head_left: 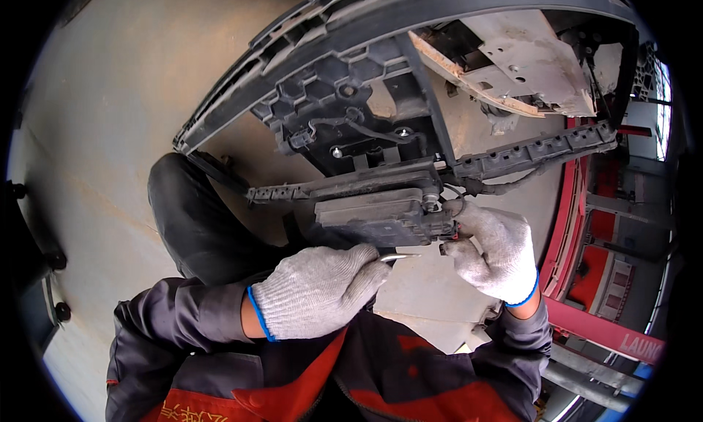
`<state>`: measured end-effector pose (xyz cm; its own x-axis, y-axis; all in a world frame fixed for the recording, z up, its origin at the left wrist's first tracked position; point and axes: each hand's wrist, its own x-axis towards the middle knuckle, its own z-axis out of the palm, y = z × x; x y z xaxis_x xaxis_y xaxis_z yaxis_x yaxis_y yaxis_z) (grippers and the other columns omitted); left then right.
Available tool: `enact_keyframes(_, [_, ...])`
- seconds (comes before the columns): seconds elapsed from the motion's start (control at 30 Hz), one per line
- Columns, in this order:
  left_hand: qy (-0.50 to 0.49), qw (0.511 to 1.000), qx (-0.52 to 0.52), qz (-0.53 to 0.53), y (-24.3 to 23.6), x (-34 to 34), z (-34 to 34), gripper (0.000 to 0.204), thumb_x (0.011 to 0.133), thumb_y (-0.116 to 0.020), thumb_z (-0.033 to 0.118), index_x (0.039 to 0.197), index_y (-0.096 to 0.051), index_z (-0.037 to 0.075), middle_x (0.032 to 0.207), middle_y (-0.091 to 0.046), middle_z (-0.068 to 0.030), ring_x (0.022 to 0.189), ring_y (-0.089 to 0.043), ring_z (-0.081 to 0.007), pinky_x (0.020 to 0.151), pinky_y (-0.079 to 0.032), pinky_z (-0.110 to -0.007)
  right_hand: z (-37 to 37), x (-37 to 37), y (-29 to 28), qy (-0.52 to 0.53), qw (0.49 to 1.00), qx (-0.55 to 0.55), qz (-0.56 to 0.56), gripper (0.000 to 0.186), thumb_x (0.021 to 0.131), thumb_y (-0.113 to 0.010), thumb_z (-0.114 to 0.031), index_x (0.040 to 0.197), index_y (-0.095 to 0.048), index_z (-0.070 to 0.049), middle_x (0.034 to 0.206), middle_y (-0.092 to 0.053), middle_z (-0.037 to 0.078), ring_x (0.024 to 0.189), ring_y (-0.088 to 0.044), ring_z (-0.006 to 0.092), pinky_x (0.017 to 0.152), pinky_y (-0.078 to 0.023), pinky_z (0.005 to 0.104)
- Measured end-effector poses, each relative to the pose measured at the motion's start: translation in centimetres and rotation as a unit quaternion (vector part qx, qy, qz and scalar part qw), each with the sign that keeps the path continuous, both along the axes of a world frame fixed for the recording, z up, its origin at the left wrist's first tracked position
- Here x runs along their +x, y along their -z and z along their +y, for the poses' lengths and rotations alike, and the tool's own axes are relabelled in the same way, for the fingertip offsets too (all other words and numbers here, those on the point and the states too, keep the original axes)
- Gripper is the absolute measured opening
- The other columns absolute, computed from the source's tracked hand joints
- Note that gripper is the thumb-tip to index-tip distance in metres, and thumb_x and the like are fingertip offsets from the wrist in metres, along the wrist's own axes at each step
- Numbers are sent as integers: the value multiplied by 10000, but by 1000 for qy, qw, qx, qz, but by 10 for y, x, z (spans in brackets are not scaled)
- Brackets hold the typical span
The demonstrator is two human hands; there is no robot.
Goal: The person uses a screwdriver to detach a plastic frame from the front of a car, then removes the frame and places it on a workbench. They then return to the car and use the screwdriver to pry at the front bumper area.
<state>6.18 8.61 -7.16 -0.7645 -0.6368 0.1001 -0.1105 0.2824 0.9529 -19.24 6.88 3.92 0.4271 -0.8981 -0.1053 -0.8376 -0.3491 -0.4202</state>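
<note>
With the right hand (494,250) pinching the connector (448,235) at the module's (373,215) 3 o'clock end, keep the left hand's (318,290) closed fingers steady on the thin metal pick (399,257), levering gently.

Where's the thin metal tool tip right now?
Head view, centre: thin metal tool tip juts from the gloved left hand, just below the black rectangular module, pointing toward the gloved right hand.

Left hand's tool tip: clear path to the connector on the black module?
Probably yes. The left hand holds the metal tool beside the connector on the black module; the right hand grips from the far side.
</note>
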Motion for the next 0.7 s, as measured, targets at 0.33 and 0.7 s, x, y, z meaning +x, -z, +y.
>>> enact_keyframes(0.33, [-25, 994, -65, 89, 22, -27, 22, 260, 895, -615, 24, 1130, -559, -73, 951, -604, -213, 681, -655, -320, 539, -537, -399, 3, -2, 4, -12, 1000, 4, 12, 405, 715, -762, -29, 1109, -695, 37, 731, -661, 131, 649, -695, 279, 631, -562, 360])
enact_keyframes(0.7, [29, 993, 104, 55, -17, -6, -13, 233, 883, -667, 71, 1044, -555, -55, 817, -618, -138, 580, -638, -245, 563, -538, -372, -9, 11, -7, 24, 998, -56, -14, 478, 683, -808, -84, 1143, -683, -42, 1162, -633, 171, 820, -661, 256, 667, -559, 340])
